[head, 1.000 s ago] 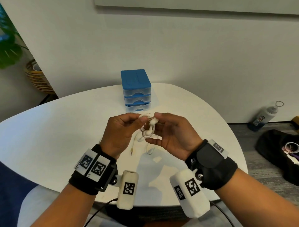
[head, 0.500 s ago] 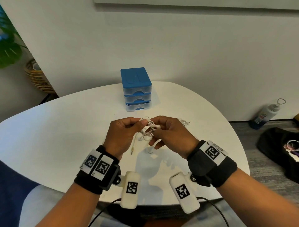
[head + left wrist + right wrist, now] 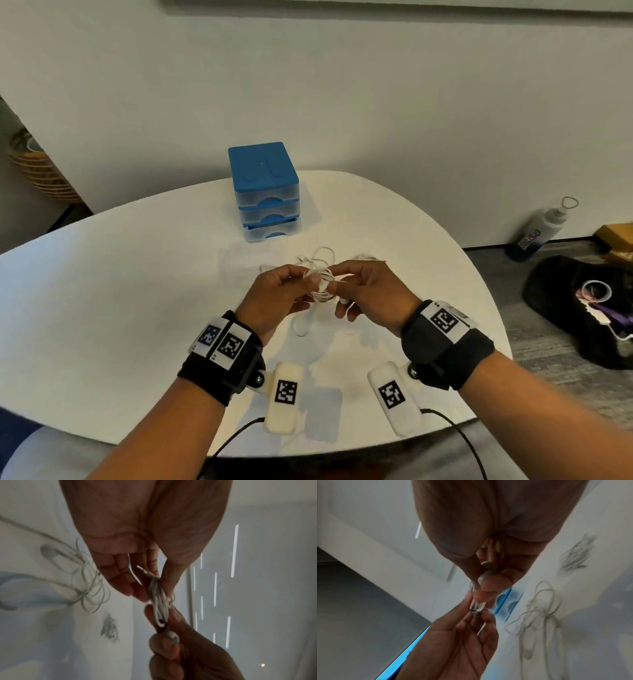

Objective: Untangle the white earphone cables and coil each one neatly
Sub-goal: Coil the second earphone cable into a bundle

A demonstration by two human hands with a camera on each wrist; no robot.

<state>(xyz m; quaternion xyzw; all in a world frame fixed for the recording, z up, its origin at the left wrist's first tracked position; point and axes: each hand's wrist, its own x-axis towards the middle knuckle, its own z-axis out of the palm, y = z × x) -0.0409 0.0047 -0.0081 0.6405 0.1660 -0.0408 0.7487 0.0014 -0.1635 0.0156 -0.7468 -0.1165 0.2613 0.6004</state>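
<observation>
Head view: both hands meet at frame centre, above the white table (image 3: 102, 291). The left hand (image 3: 274, 298) and the right hand (image 3: 373, 294) pinch opposite sides of a small coil of white earphone cable (image 3: 320, 286), held clear of the tabletop. Just beyond the hands, a second loose earphone cable (image 3: 320, 257) lies on the table, and a further small white bundle (image 3: 368, 257) sits to its right. A blue drawer unit (image 3: 265, 192) stands behind, in the upper middle of the frame.

Left wrist view: the left hand's thumb and fingers close on the upper end of the coil (image 3: 158, 596), with the metal jack plug (image 3: 143, 570) protruding at the fingertips. The right hand (image 3: 180, 649), at the lower centre, grips the lower end, with an earbud (image 3: 172, 635) against its fingers. The loose cable (image 3: 85, 577) appears at the left of the frame, blurred.

Right wrist view: the right hand's (image 3: 488, 568) thumb and fingers pinch the coil (image 3: 477, 605), with an earbud (image 3: 486, 564) tucked in the curled fingers. The left hand (image 3: 453, 642) holds the coil from below.

Step in hand, by judgement: the first cable is wound and is being finished. The next move calls for securing the free ends so the loops do not spring open, setting the coil down apart from the loose cable, then taking that cable up.
</observation>
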